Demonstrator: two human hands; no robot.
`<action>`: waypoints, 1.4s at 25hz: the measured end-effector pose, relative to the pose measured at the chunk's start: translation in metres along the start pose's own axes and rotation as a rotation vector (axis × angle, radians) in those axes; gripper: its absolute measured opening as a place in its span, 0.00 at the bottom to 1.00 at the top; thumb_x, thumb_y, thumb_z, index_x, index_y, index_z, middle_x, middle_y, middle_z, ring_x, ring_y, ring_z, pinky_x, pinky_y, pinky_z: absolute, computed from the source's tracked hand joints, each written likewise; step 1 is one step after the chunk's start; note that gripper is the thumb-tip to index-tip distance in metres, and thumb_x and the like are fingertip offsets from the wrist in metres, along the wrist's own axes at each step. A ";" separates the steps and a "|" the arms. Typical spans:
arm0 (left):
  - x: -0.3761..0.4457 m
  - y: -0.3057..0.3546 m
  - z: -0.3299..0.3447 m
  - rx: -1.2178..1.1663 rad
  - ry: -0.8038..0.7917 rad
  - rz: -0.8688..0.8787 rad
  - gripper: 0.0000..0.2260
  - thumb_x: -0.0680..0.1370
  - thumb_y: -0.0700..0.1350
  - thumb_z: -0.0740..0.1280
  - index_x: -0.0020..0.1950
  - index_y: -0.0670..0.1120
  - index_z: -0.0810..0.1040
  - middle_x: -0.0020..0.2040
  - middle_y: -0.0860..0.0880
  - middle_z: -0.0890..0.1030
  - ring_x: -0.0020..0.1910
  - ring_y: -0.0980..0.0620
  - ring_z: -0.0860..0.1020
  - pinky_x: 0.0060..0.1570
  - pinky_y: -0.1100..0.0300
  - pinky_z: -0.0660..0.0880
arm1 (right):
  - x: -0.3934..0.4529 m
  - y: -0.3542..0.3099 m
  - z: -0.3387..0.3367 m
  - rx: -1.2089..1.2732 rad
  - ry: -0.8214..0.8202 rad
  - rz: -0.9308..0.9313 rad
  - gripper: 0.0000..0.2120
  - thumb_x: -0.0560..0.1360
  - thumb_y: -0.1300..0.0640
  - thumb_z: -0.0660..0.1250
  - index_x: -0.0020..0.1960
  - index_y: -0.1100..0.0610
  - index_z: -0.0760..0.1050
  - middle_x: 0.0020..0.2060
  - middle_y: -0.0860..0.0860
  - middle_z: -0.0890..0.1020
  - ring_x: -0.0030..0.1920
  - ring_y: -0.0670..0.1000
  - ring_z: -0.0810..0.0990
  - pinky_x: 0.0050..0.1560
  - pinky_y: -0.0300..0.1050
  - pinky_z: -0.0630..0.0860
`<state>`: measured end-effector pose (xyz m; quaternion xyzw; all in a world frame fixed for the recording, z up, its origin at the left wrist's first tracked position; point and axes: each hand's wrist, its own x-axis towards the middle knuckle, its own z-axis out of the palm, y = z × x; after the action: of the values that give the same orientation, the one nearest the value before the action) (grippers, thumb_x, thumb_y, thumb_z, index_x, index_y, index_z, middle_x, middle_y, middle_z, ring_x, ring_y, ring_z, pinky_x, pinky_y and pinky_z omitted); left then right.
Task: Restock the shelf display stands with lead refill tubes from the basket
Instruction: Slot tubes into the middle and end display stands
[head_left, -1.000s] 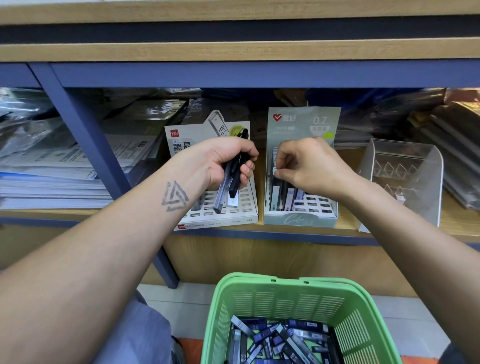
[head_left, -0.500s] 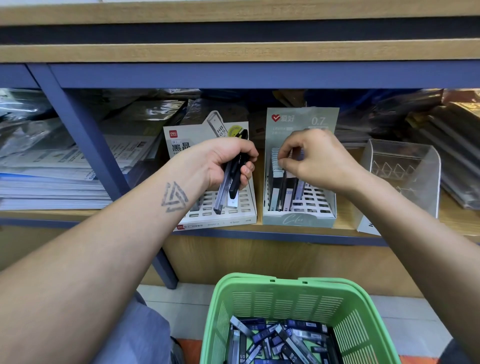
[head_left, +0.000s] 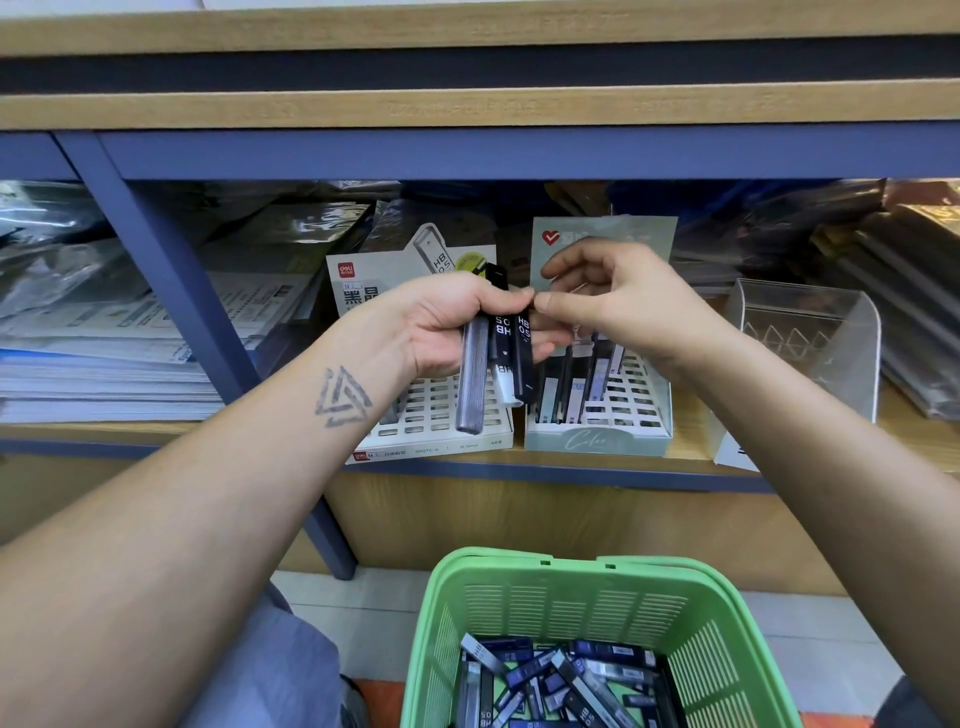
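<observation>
So the left hand (head_left: 447, 327) is gripping a little bunch of lead refill tubes (head_left: 496, 353), fingers curled round them: one clear grey tube hanging lowest, plus a couple of black ones marked HB 0.5. The bunch sits in the air right in front of the shelf (head_left: 519, 457), over the gap between the two stands.

The right hand (head_left: 618, 306) has its thumb and forefinger pinched together at the top of the rightmost black tube in that bunch, tip to tip with the left hand's fingers. Other fingers are loosely fanned up. Looks like a pinch on the tube, though the exact contact is a bit hidden by the fingertips.

Behind the left hand is the white display stand (head_left: 441, 415), near the front edge of the shelf, its grid slots mostly showing open holes. Just beside it on the right is the pale green display stand (head_left: 597, 436), with a handful of tubes standing upright in its left-hand slots.

Further right along the shelf there's a clear acrylic holder (head_left: 810, 358). The left end of the shelf has stacks of paper packs (head_left: 104, 364) in plastic wrap.

Down at the bottom, well below the shelf, the green basket (head_left: 561, 587) holds a jumbled pile of more tubes (head_left: 561, 686), dark blue and grey mixed.
</observation>
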<state>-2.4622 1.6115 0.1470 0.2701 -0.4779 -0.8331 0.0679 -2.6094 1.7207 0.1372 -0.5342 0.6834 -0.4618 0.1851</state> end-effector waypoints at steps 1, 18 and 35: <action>-0.001 0.000 0.000 -0.001 0.006 0.009 0.09 0.82 0.35 0.59 0.51 0.33 0.78 0.45 0.34 0.84 0.41 0.39 0.85 0.48 0.45 0.80 | -0.001 0.000 0.000 0.020 -0.024 0.017 0.16 0.74 0.54 0.77 0.58 0.55 0.78 0.49 0.54 0.83 0.46 0.49 0.84 0.44 0.44 0.80; -0.013 0.008 -0.020 0.058 0.067 0.065 0.07 0.83 0.38 0.60 0.55 0.38 0.77 0.49 0.36 0.84 0.46 0.41 0.85 0.52 0.44 0.80 | -0.004 -0.008 0.016 0.302 0.022 0.003 0.15 0.66 0.69 0.79 0.50 0.60 0.81 0.41 0.53 0.85 0.42 0.50 0.82 0.44 0.42 0.82; -0.094 0.024 -0.116 0.081 0.393 0.006 0.08 0.83 0.36 0.56 0.50 0.36 0.73 0.37 0.39 0.80 0.28 0.49 0.79 0.26 0.63 0.76 | 0.019 -0.051 0.155 -0.258 -0.026 -0.260 0.08 0.73 0.62 0.76 0.50 0.53 0.84 0.41 0.46 0.82 0.46 0.48 0.81 0.51 0.45 0.77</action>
<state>-2.3262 1.5455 0.1568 0.4287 -0.4895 -0.7441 0.1515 -2.4716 1.6363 0.1058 -0.6432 0.6597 -0.3835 0.0627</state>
